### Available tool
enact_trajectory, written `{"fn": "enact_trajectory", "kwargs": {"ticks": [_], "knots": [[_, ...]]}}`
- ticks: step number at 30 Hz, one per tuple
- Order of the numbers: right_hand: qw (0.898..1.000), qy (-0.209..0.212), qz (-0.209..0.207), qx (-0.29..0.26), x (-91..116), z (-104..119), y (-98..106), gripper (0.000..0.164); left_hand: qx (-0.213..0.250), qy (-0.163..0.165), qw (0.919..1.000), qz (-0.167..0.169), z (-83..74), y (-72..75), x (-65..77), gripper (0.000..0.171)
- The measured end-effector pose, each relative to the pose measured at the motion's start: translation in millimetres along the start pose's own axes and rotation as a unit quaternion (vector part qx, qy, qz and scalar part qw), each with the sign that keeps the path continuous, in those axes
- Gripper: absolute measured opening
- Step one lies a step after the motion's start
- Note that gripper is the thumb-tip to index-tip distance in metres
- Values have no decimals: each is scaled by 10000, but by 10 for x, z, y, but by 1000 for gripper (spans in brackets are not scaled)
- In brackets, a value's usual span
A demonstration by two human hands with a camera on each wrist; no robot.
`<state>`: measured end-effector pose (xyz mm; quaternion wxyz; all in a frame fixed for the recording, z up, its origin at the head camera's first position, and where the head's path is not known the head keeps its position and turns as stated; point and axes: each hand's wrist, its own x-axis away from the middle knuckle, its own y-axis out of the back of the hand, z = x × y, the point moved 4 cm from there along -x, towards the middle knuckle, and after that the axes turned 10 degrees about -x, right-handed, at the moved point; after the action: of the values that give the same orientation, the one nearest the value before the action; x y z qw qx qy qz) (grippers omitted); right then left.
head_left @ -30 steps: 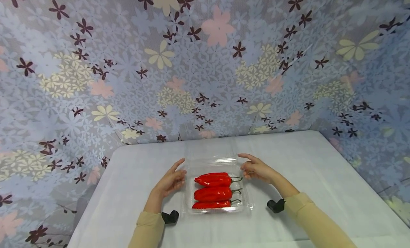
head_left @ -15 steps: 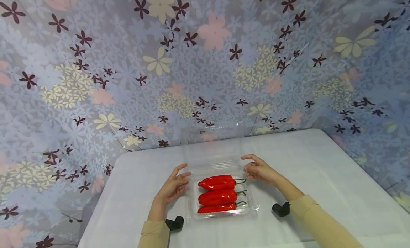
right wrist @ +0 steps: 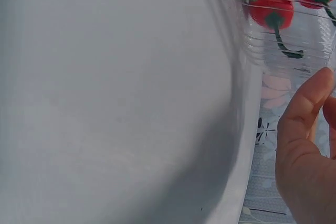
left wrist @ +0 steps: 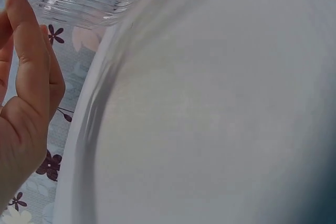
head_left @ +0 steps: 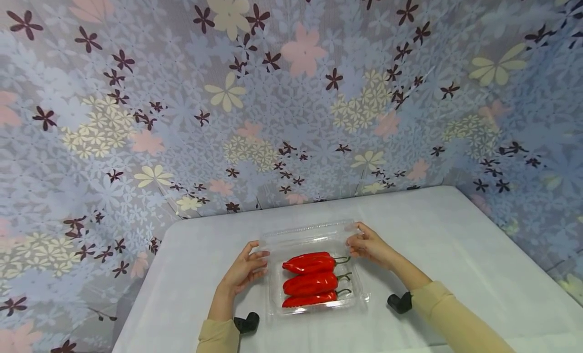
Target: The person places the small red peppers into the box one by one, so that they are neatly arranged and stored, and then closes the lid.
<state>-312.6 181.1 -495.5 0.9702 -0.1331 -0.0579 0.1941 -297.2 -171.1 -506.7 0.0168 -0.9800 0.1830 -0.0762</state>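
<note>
A clear plastic clamshell box sits on the table with several red peppers, green stems to the right. Its clear lid is joined at the far side and looks foreshortened. At the lid's right corner, my right hand pinches the edge between thumb and a finger; its fingertips meet the plastic in the right wrist view. My left hand is at the left side, fingers spread and loosely bent, fingertips right at the lid's edge. In the left wrist view, a finger overlaps the ribbed plastic.
A pale cloth covers the table. Behind it hangs a flowered cloth. A black device is worn at each wrist, by the left sleeve and the right sleeve.
Half a second ago the lid stood upright behind the box; now it shows much lower. The right hand has moved slightly right along with the lid's corner. The peppers stay in the box.
</note>
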Motion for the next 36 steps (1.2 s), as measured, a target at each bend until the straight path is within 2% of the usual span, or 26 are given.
{"fn": "enact_trajectory", "kwargs": {"ticks": [5, 9, 13, 16, 18, 21, 24, 27, 29, 31, 33, 36], "knots": [[9992, 80, -162, 343, 23, 0, 0, 30, -243, -83, 9996, -86, 5, 10, 26, 36], [9987, 7, -219, 459, 22, -28, 27, 24, -255, 10, 9996, -150, 20, 10, 42, 29], [9974, -120, -147, 689, 96, -24, 43, 34, -405, 136, 9986, -318, 12, -9, 85, 23], [9925, -111, 11, 1219, 238, 39, -10, 44, -988, 121, 9939, -475, -50, -52, 176, 28], [9871, -76, 85, 1596, 359, 90, -81, 48, -1503, 53, 9876, -459, -109, -96, 273, 32], [9799, -56, 210, 1985, 559, 143, -207, 51, -2277, -20, 9733, -285, -206, -186, 469, 38], [9790, -194, 419, 1984, 763, 158, -334, 53, -2980, -60, 9545, -24, -271, -287, 708, 46], [9787, -421, 454, 1957, 942, 132, -418, 53, -3513, -159, 9361, 76, -293, -396, 914, 50], [9773, -515, 405, 2014, 1037, 98, -453, 54, -3630, -249, 9315, 14, -272, -467, 1000, 50], [9773, -549, 360, 2015, 1108, 49, -481, 56, -3510, -274, 9358, -179, -217, -542, 1041, 50], [9808, -604, 368, 1815, 1158, -15, -516, 60, -3248, -213, 9444, -471, -145, -616, 1054, 50], [9896, -546, 313, 1294, 1189, -106, -588, 63, -2819, -90, 9531, -1102, -40, -724, 1058, 49]]}}
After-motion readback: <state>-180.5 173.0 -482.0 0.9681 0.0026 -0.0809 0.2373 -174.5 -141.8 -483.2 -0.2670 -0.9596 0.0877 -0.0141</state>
